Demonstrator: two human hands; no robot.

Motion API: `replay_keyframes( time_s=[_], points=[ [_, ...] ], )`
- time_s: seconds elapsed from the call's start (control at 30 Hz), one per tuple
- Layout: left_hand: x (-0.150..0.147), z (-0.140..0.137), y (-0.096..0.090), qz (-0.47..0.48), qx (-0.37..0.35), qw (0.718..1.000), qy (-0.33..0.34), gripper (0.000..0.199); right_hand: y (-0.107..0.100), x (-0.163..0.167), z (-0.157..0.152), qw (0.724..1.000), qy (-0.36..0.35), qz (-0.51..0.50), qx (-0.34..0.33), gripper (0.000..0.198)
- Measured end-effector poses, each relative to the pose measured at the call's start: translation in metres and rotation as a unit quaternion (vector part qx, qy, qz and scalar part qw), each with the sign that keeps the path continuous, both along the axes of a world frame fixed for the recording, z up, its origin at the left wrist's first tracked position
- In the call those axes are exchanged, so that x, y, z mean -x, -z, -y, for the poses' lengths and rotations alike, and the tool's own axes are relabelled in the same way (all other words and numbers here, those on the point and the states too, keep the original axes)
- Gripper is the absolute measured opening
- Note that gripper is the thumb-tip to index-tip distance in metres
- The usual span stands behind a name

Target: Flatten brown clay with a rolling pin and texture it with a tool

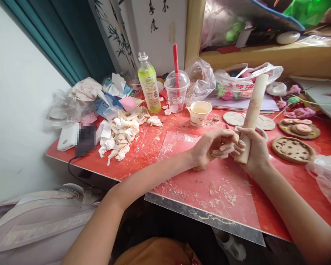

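My right hand (255, 149) is wrapped round a pale rolling pin (255, 101), which it holds tilted up over the table. My left hand (216, 145) is closed, its fingers curled and meeting the right fingertips beside the pin's lower end. Whatever those fingers may hold is hidden. Below the left wrist, a small brown clay piece (199, 168) partly shows on the clear plastic sheet (209, 198), which is smeared with dried clay. Just behind the pin lie flat clay pieces (234, 118) and part of a pale ring (262, 133).
Round clay plaques (293, 149) lie to the right, near a plastic bag (327, 176). A paper cup (199, 113) of cloudy liquid, a domed plastic cup (177, 90) with a red straw and a green drink bottle (149, 86) stand behind. Crumpled tissues (120, 136) pile up at left.
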State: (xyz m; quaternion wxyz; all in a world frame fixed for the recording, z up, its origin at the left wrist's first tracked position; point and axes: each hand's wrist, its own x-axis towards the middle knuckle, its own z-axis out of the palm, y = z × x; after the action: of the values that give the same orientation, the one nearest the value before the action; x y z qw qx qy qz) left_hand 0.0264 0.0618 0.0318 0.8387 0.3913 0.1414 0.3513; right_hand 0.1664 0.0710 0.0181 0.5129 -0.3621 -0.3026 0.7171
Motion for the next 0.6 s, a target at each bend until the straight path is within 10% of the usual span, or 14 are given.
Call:
replay_keyframes(
  time_s=[0.13, 0.27, 0.37, 0.47, 0.53, 0.6],
  points=[
    [0.003, 0.0, -0.009, -0.027, -0.027, 0.998, -0.055, 0.022, 0.001, 0.0, 0.001, 0.999, -0.035, 0.011, -0.038, 0.024],
    [0.031, 0.018, -0.056, -0.129, -0.207, 0.947, -0.211, 0.025, -0.007, -0.003, 0.008, 0.974, -0.013, 0.203, -0.098, 0.025],
    [0.066, 0.039, -0.089, -0.321, -0.466, 0.731, -0.381, 0.027, -0.017, -0.006, 0.018, 0.878, -0.032, 0.438, -0.19, 0.03],
    [0.09, 0.049, -0.091, -0.505, -0.607, 0.47, -0.394, 0.025, -0.024, -0.004, 0.031, 0.699, -0.111, 0.628, -0.323, 0.044],
    [0.096, 0.047, -0.075, -0.573, -0.649, 0.361, -0.346, 0.03, -0.023, -0.001, 0.039, 0.566, -0.14, 0.716, -0.384, 0.05],
    [0.096, 0.044, -0.053, -0.632, -0.644, 0.315, -0.295, 0.035, -0.018, 0.001, 0.046, 0.491, -0.15, 0.75, -0.417, 0.058]
  ],
)
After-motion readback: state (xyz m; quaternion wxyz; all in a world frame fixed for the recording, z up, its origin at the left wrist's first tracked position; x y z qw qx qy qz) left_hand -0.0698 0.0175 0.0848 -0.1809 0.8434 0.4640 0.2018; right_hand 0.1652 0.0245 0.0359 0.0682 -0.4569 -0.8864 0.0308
